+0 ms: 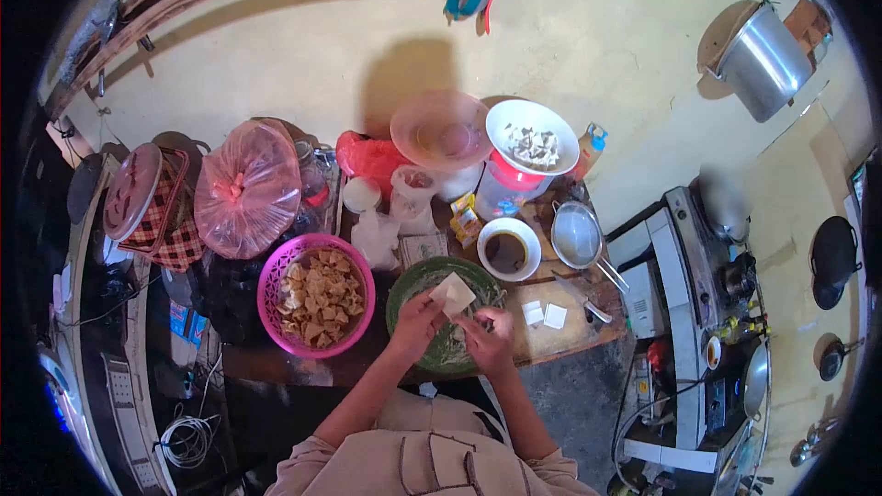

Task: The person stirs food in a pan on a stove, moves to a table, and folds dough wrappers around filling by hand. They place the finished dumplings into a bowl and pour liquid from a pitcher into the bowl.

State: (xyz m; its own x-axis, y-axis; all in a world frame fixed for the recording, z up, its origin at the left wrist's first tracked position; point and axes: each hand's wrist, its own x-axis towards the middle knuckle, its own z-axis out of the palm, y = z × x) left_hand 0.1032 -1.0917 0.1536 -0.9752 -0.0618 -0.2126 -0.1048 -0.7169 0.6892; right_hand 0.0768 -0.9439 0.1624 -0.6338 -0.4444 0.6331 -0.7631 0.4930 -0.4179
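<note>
My left hand (pixel 418 323) pinches a thin pale square sheet, like a dumpling wrapper (pixel 454 293), and holds it tilted over a green bowl (pixel 395 294). Beside it, over the bowl's right half, my right hand (pixel 489 340) has its fingers curled closed near the sheet's lower corner. What those fingers hold, if anything, is too small to make out. A whitish paste clings to the bowl's inside. Right of the bowl, two small stacks of white square sheets (pixel 555 316) lie on a wooden board (pixel 579 340). A knife (pixel 582 298) rests at the board's far side.
A pink basket (pixel 266 298) of light-brown folded pieces stands left of the green bowl. Behind are a white bowl of dark liquid (pixel 509 251), a strainer (pixel 577 235) and a white bowl of pale pieces (pixel 501 119). A stove (pixel 694 239) stands at right.
</note>
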